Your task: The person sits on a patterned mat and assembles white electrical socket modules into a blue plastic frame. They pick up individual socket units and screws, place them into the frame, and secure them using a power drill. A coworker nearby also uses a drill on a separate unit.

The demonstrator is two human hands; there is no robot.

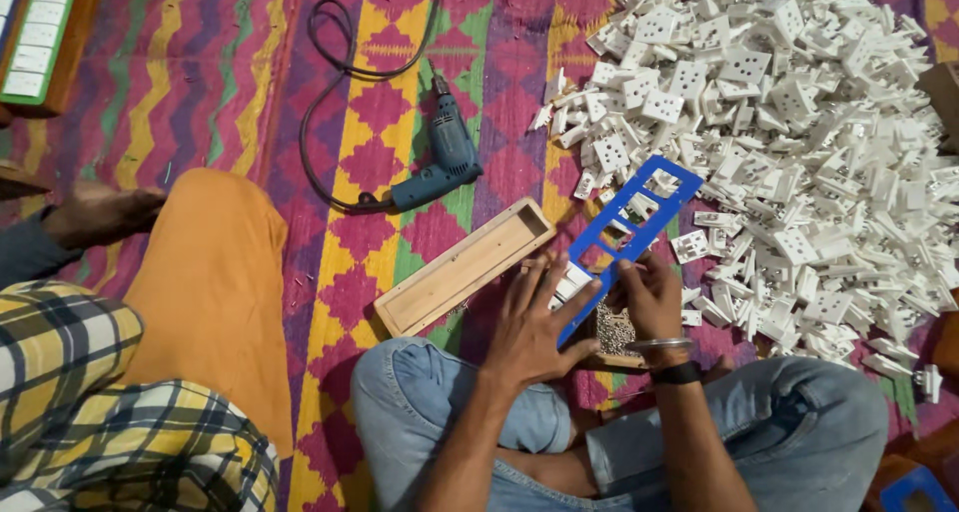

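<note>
Fingers of the left hand (pixel 534 322) are spread flat against the blue frame (pixel 629 237), pressing a white socket module (pixel 571 284) at its near end. The right hand (pixel 647 297) is closed on the frame's right edge; what its fingertips pinch cannot be told. The frame is held tilted above a small box of screws (pixel 614 332), with the wooden tray (pixel 465 267) to its left, the drill (pixel 445 162) beyond that, and the socket pile (pixel 799 122) to its right. A slipped frame could likely drop the module or scatter the screws.
</note>
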